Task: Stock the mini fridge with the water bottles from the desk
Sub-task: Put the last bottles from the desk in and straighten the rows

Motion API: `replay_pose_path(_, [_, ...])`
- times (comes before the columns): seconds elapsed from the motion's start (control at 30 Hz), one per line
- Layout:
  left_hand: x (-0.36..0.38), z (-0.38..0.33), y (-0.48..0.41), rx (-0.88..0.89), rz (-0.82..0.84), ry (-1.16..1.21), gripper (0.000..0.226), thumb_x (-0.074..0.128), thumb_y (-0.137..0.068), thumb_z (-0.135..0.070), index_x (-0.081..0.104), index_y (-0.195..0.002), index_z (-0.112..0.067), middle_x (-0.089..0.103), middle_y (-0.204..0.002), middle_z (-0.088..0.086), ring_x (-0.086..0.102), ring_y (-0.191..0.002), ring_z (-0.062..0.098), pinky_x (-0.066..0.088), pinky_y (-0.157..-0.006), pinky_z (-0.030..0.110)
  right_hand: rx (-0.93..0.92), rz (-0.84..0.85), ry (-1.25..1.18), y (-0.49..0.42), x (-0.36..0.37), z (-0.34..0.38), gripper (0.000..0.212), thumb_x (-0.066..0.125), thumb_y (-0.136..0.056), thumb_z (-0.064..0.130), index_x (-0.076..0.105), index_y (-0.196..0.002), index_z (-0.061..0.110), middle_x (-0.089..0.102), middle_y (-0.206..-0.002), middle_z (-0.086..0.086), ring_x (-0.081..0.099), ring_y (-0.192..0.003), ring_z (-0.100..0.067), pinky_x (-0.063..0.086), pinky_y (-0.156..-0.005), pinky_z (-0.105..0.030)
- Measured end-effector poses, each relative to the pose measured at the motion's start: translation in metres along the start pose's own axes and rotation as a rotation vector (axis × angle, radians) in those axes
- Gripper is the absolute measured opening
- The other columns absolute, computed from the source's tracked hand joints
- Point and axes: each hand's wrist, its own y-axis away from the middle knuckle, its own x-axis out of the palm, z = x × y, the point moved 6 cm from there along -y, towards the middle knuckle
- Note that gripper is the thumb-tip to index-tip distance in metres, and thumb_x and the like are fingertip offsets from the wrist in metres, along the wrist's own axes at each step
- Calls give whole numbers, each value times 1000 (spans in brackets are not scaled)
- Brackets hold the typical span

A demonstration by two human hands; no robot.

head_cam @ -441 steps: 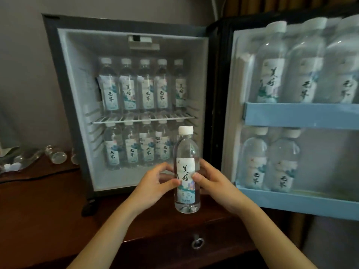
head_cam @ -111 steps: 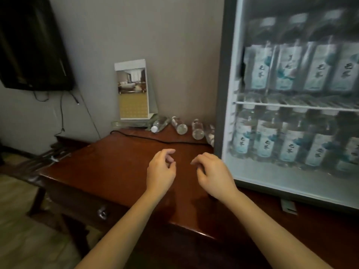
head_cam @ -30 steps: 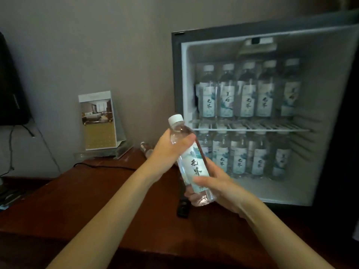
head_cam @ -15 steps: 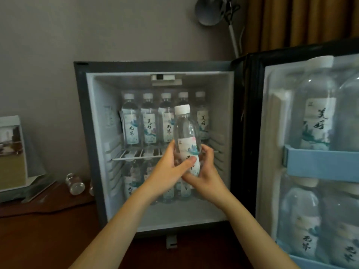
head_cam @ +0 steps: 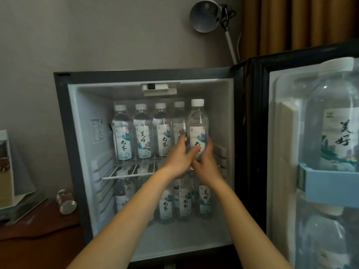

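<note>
Both my hands hold one clear water bottle (head_cam: 197, 123) with a white cap and pale label, upright, inside the open mini fridge (head_cam: 81, 152) at the right end of the upper wire shelf (head_cam: 124, 172). My left hand (head_cam: 179, 156) grips its left side and my right hand (head_cam: 206, 162) cups its lower right. Several matching bottles (head_cam: 142, 131) stand in a row behind it on that shelf. More bottles (head_cam: 184, 202) stand on the fridge floor below. One bottle (head_cam: 65, 201) lies on the wooden desk (head_cam: 35, 247) left of the fridge.
The fridge door (head_cam: 314, 152) stands open at right, its blue racks (head_cam: 330, 187) filled with bottles. A card stand (head_cam: 5, 171) sits at the far left of the desk. A lamp (head_cam: 206, 16) hangs above the fridge, before a curtain.
My hands have carried the bottle from in front of the fridge up and into it, to the right end of the upper shelf. The camera has moved closer.
</note>
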Motion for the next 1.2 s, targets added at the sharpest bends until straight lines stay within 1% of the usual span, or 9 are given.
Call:
replay_pose_path(0.1, [0, 11, 0, 15, -41, 1, 45, 51, -94, -24, 38, -137, -16, 55, -132, -1, 52, -120, 13, 43, -102, 33, -15, -3, 76, -4, 0, -7, 57, 58, -88, 10, 30, -137, 20, 52, -128, 4, 53, -112, 1, 44, -89, -7])
replay_pose_path(0.23, [0, 28, 0, -17, -84, -76, 38, 52, -94, -26, 50, -128, -9, 60, -125, 5, 56, -113, 15, 45, -94, 27, -4, -25, 233, -8, 3, -17, 71, 61, -83, 30, 26, -144, 19, 47, -137, -5, 47, -124, -16, 44, -102, -40])
replay_pose_path(0.33, [1, 37, -1, -59, -112, -164, 45, 53, -93, -34, 52, -126, -4, 60, -124, 9, 57, -112, 18, 46, -96, 31, 32, -76, 343, -8, 1, -20, 69, 59, -89, 23, 24, -146, 10, 45, -137, -13, 44, -125, -22, 39, -103, -31])
replay_pose_path(0.43, [1, 40, -3, -98, -121, -231, 51, 54, -92, -37, 49, -129, -3, 57, -128, 11, 55, -116, 23, 44, -100, 36, 26, -94, 407, -9, -3, -20, 63, 60, -89, 18, 30, -143, 7, 53, -128, -11, 52, -117, -22, 36, -87, -15])
replay_pose_path(0.73, [-2, 39, -1, -158, -127, -193, 53, 58, -90, -36, 48, -132, -4, 56, -129, 10, 53, -117, 21, 39, -95, 27, 87, -96, 360, -5, -2, -21, 70, 58, -90, 15, 19, -148, 14, 61, -124, -9, 61, -106, -19, 47, -84, -24])
replay_pose_path(0.83, [-7, 34, 10, -139, -187, -120, 40, 54, -93, -26, 52, -127, -5, 59, -124, 7, 55, -109, 14, 39, -89, 20, 98, -103, 391, 3, 3, -20, 77, 61, -87, 12, 14, -148, 10, 44, -140, -14, 45, -127, -26, 40, -99, -31])
replay_pose_path(0.93, [-22, 35, 32, -83, -280, -74, 23, 51, -94, -18, 61, -114, -10, 65, -109, 2, 57, -96, 9, 41, -81, 17, 29, -276, 439, 30, 4, -11, 66, 56, -86, 4, 25, -144, 4, 34, -142, -19, 32, -133, -30, 28, -111, -33])
replay_pose_path(1.07, [-60, 56, 82, 34, -448, -21, 17, 54, -92, -14, 63, -91, -29, 68, -86, -1, 66, -81, 15, 53, -74, 27, -187, -383, 465, 74, 30, -2, 38, 55, -81, -5, 53, -119, 2, 53, -117, -16, 47, -110, -27, 27, -91, -15])
replay_pose_path(1.2, [-110, 81, 143, 66, -661, -114, 27, 55, -91, -8, 59, -84, -33, 63, -67, -7, 63, -64, 1, 50, -60, 14, -212, -83, 450, 102, 95, -9, 19, 49, -83, 8, 63, -96, 9, 61, -91, -6, 59, -86, -23, 42, -72, -23])
